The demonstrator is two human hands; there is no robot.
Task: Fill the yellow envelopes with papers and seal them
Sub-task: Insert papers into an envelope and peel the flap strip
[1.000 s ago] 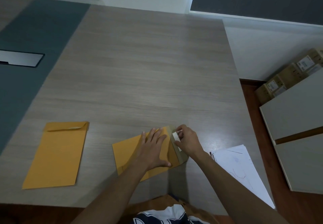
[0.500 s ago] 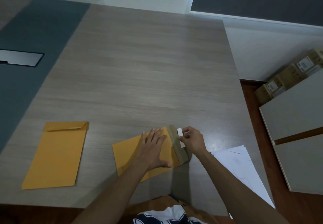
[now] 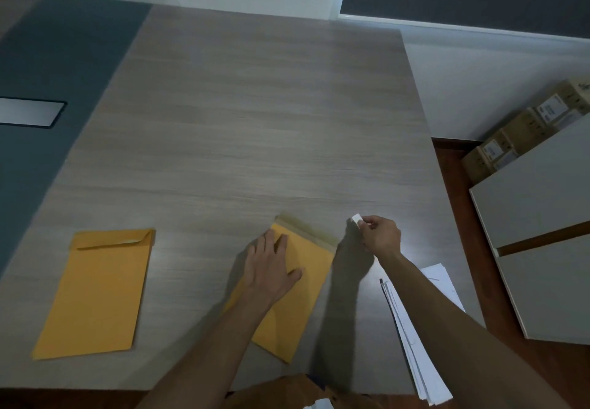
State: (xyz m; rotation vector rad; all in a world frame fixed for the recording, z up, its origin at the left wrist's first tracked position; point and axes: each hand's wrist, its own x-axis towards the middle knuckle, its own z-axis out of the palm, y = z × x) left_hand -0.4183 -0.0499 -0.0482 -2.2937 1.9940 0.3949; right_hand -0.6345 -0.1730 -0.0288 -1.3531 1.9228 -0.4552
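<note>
While left hand presses envelope flat, right fingers pinch white strip; papers beside.

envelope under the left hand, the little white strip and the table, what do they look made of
Envelope under the left hand: matte yellow-orange kraft-type paper, lying flat, with a duller band on the open flap, probably adhesive.
White strip pinched by the right hand: thin and pale, likely peel-off paper liner; too small to be sure.
Table: grey wood-grain surface with a soft sheen, possibly laminate.
</note>
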